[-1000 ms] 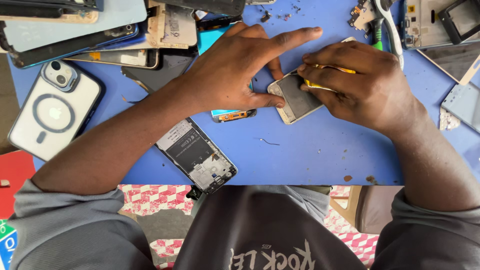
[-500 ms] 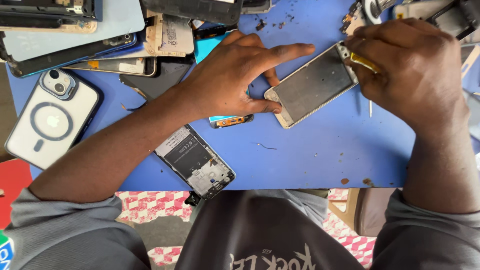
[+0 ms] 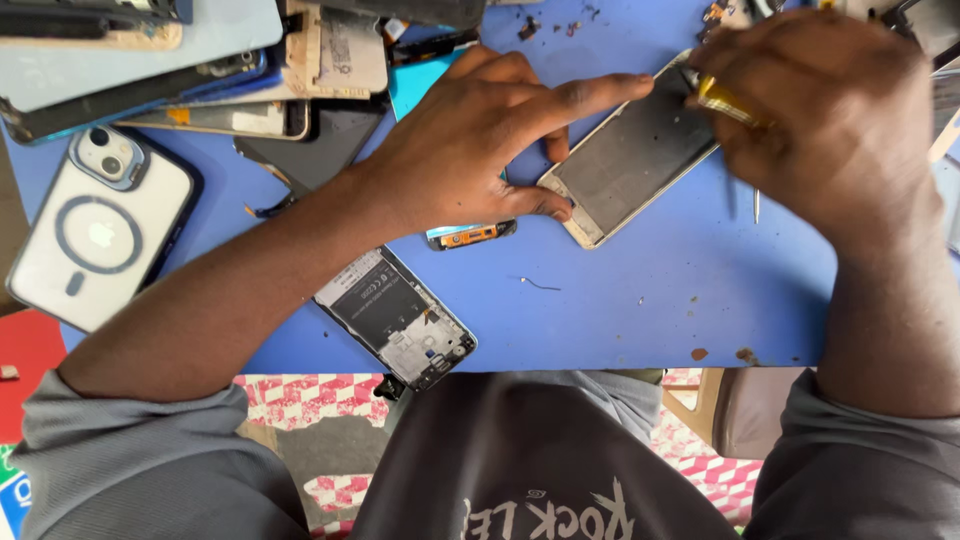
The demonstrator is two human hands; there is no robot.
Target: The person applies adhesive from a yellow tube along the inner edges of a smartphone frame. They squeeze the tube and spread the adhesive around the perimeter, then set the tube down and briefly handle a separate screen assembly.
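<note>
Head view is showing the left hand (image 3: 470,150) spreading its fingers and pinning a bare phone frame (image 3: 630,150) flat on the blue mat (image 3: 640,300), at one o'clock from centre. At two o'clock, the right hand (image 3: 830,110) is closing its fingers around a yellow-handled tool (image 3: 725,100) touching the frame's upper end. An opened phone (image 3: 395,318) is lying at seven o'clock.

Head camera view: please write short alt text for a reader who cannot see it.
A left hand steadies a phone frame on a blue mat while the right hand works a yellow-handled tool at its top edge. Opened phones and parts lie around.
</note>
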